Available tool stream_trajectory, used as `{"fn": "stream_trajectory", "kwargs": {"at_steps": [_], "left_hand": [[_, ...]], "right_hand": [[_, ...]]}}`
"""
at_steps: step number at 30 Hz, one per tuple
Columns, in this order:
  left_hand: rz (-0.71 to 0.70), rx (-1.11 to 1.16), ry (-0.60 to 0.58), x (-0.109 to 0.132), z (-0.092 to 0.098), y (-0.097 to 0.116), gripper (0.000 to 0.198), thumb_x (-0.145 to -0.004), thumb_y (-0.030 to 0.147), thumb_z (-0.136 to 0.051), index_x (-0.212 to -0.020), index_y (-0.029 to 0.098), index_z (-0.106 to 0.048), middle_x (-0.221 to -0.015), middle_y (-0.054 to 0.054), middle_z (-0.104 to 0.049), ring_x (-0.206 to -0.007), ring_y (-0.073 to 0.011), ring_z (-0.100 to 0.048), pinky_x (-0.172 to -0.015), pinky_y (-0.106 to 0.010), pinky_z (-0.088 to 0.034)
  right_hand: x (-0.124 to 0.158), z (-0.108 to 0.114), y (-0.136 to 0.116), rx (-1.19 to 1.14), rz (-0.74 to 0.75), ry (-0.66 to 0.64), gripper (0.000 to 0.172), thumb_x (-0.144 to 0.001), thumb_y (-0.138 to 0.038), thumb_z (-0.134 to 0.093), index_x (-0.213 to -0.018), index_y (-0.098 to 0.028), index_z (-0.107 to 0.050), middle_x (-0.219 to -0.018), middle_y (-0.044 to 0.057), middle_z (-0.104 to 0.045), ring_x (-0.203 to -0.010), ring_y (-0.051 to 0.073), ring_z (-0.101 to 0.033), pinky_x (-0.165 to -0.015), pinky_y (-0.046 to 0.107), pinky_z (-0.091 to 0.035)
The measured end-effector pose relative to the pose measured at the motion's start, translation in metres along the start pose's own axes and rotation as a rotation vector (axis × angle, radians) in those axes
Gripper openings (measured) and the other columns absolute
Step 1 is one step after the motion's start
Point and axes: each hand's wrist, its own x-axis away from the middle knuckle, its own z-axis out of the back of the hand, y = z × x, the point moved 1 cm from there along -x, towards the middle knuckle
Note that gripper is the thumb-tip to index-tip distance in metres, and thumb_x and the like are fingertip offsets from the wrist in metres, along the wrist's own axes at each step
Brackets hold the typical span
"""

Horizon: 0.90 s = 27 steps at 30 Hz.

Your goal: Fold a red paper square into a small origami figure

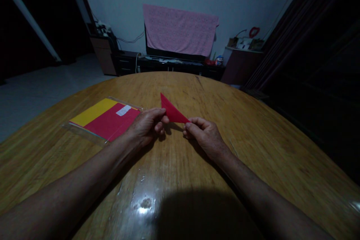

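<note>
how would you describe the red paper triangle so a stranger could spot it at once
On the wooden table, look to the middle, between the left hand and right hand. The red paper triangle is pinched between them, one point up, unlike the flat yellow-and-red paper pack lying on the table to its left.

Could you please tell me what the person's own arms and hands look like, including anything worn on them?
The left forearm and right forearm are bare, without sleeves. The left hand and right hand wear no gloves, and no ring or watch shows.
</note>
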Motion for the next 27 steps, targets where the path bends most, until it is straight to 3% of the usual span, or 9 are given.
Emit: {"fn": "stream_trajectory", "kwargs": {"at_steps": [10,13,15,21,27], "left_hand": [[-0.08,-0.086,-0.097,0.006,-0.005,-0.003,0.028,-0.082,0.03,-0.061,-0.06,0.013,-0.061,-0.035,0.003,-0.042,-0.032,-0.0079,-0.039,-0.039,-0.02,-0.037],[-0.102,-0.09,-0.103,0.007,-0.005,-0.002,0.027,-0.082,0.029,-0.06,-0.06,0.013,-0.061,-0.036,0.003,-0.043,-0.032,-0.0063,-0.037,-0.038,-0.018,-0.033],[-0.11,-0.096,-0.114,0.006,-0.004,-0.002,0.028,-0.083,0.029,-0.06,-0.06,0.013,-0.06,-0.035,0.004,-0.042,-0.032,-0.0055,-0.036,-0.038,-0.018,-0.033],[-0.041,-0.179,-0.194,0.011,-0.009,-0.004,0.024,-0.079,0.025,-0.061,-0.058,0.013,-0.057,-0.047,0.0,-0.056,-0.031,-0.0037,-0.036,-0.034,-0.018,-0.025],[0.05,-0.199,-0.229,0.017,-0.014,-0.008,0.019,-0.075,0.025,-0.065,-0.06,0.015,-0.057,-0.045,0.001,-0.053,-0.036,-0.0085,-0.047,-0.037,-0.019,-0.028]], "right_hand": [[-0.002,0.011,-0.003,0.229,0.094,0.074,0.016,-0.073,-0.028,-0.063,-0.061,-0.018,-0.063,-0.056,0.001,-0.06,-0.053,0.013,-0.052,-0.052,0.028,-0.037],[0.002,0.01,-0.01,0.282,0.114,-0.024,0.014,-0.075,-0.029,-0.064,-0.066,-0.019,-0.063,-0.061,0.001,-0.059,-0.053,0.012,-0.049,-0.051,0.028,-0.035],[0.005,0.007,-0.016,0.285,0.099,-0.108,0.012,-0.073,-0.029,-0.069,-0.08,-0.02,-0.065,-0.069,0.001,-0.062,-0.058,0.014,-0.051,-0.054,0.028,-0.037],[0.008,0.002,-0.015,0.052,0.082,-0.152,0.02,-0.08,-0.038,-0.065,-0.094,-0.022,-0.067,-0.084,0.002,-0.067,-0.074,0.016,-0.059,-0.07,0.031,-0.044],[0.005,0.001,-0.008,-0.198,-0.002,-0.215,0.021,-0.079,-0.04,-0.07,-0.091,-0.022,-0.069,-0.081,0.001,-0.069,-0.073,0.015,-0.063,-0.076,0.031,-0.046]]}}
